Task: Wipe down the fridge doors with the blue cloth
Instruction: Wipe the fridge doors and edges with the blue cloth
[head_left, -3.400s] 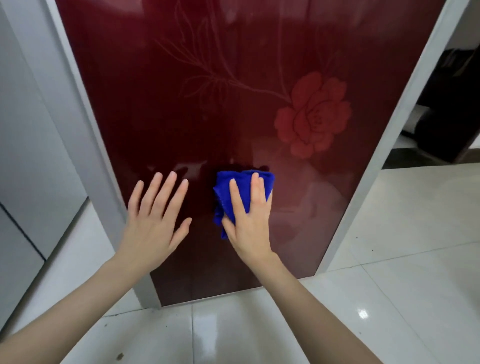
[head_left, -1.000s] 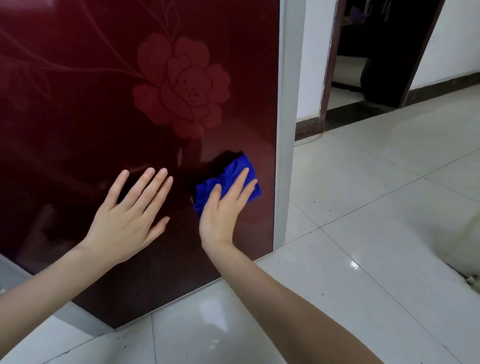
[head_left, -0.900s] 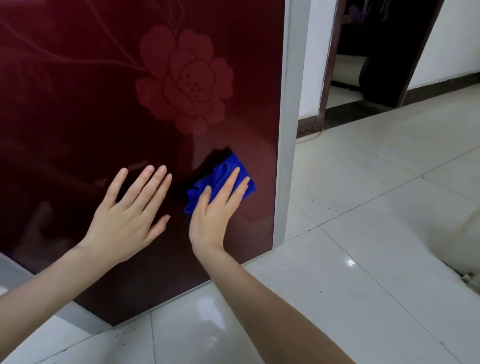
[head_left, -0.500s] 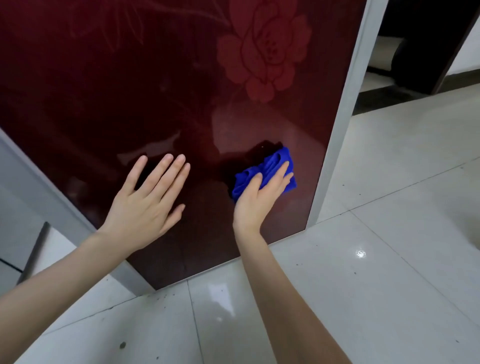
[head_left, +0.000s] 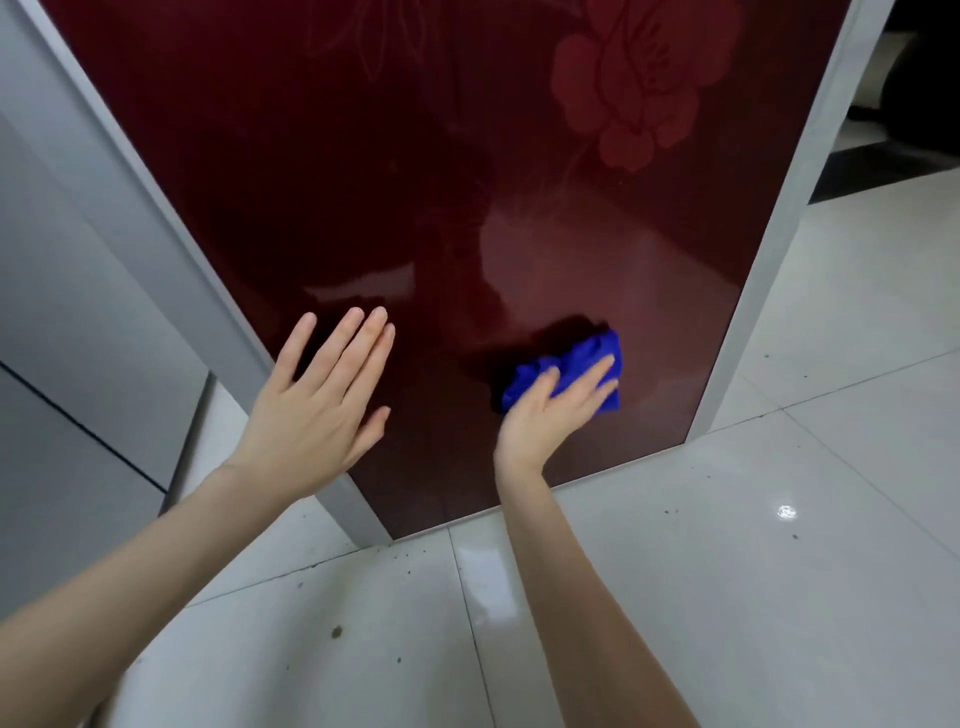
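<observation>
Low on the glossy dark red fridge door (head_left: 426, 171), toward its right edge, the right hand (head_left: 550, 410) lies flat with fingers stretched out and presses one bunched blue cloth (head_left: 576, 364) against the panel; the cloth is pinned under the palm and fingers rather than clenched, and its crumpled upper part sticks out above the fingertips. To the left, the left hand (head_left: 319, 415) is spread wide with nothing in it, its fingers pointing up over the lower left part of the door; whether the palm actually touches the surface cannot be told. Two hands and one cloth are in view, both forearms bare and reaching up from the near edge. The door carries one large rose design (head_left: 623, 88) in a lighter red at the upper right, with faint line-drawn leaves to its left; no brand name, label or readable writing shows anywhere on it. A pale grey frame strip (head_left: 779, 234) runs down the right side of the door, and a matching one runs down the left. Only this single door is visible, and it is closed, so nothing inside can be seen. Further left stands a grey cabinet (head_left: 67, 338) with a dark seam across it. The white tiled floor (head_left: 727, 571) in the near part of the scene is shiny and scattered with small dark specks, with a bright light reflection at the right.
</observation>
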